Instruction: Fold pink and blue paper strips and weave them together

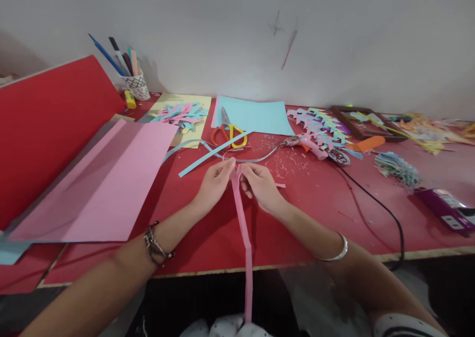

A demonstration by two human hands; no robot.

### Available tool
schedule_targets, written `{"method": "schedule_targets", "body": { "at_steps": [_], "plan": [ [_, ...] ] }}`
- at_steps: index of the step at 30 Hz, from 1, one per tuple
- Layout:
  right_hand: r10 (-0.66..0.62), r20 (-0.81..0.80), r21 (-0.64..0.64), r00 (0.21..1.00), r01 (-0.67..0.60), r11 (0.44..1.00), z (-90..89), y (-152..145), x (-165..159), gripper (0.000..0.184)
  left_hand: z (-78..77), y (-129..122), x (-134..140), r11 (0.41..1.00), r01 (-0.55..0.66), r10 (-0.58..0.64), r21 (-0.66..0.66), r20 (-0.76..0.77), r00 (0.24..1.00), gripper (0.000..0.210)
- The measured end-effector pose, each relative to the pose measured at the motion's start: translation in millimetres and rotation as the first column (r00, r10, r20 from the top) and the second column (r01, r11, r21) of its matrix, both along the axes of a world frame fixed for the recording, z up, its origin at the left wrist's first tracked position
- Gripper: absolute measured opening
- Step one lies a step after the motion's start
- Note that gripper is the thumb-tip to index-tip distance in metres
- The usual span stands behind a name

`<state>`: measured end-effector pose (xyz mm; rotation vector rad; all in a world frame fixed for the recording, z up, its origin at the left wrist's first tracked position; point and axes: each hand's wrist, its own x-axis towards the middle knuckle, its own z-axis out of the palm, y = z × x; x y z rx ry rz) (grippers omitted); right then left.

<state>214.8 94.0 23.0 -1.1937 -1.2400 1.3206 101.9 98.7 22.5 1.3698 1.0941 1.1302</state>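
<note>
My left hand [218, 176] and my right hand [260, 183] meet over the red table, fingers pinched around the upper end of a long pink paper strip [243, 228]. The strip has a crease partway down and hangs past the table's front edge toward my lap. Just beyond my left hand lies a straight light-blue paper strip [208, 158]. Curled pale strips pass behind my fingertips. Scissors [227, 129] with red and yellow handles rest behind them. A short pink end of paper [280, 185] shows to the right of my right hand.
Pink sheets [100, 183] and a red board [52, 124] fill the left. A pen cup [136, 85] stands behind. Cut paper strips [181, 114], a light-blue sheet [256, 115], a pink glue gun [306, 144] with a black cord and a purple device [445, 208] lie around.
</note>
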Motion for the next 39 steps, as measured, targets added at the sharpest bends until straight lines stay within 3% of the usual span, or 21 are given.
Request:
{"method": "schedule_targets", "body": {
  "at_steps": [6,14,18,24,30,35,39],
  "plan": [
    [-0.041,0.005,0.085,0.999,0.040,0.996,-1.2,1.7,3.4,0.028,-2.3,-0.8,0.7,0.990,0.129,-0.125,0.064,-0.073,0.990,0.028],
    [-0.029,0.210,0.226,0.977,-0.019,0.974,5.2,0.1,3.9,0.025,-2.5,0.6,-0.1,0.983,0.047,-0.028,0.180,-0.105,0.994,0.027],
    [0.001,0.220,0.182,0.975,-0.042,0.982,5.4,0.3,4.1,0.024,-1.3,0.6,-0.4,0.983,0.003,0.022,0.185,-0.129,0.991,0.027],
    [0.023,0.109,0.108,0.994,-0.035,0.994,1.9,1.3,3.7,0.023,1.6,1.3,-4.0,0.983,-0.084,0.098,0.163,-0.080,0.992,0.032],
    [-0.056,-0.004,0.116,0.998,0.056,0.992,-0.3,3.7,4.1,0.022,0.1,2.5,-3.0,0.982,0.118,-0.103,0.151,-0.106,0.989,0.022],
    [-0.017,0.013,0.110,1.000,0.015,0.994,2.1,2.1,3.5,0.024,-2.3,2.4,-4.1,0.953,0.116,-0.052,0.280,-0.224,0.973,0.028],
    [0.048,0.057,0.089,0.997,-0.053,0.995,3.5,0.4,2.2,0.028,-2.1,1.4,-4.0,0.964,0.074,-0.014,0.254,-0.231,0.973,0.028]
  ]
}}
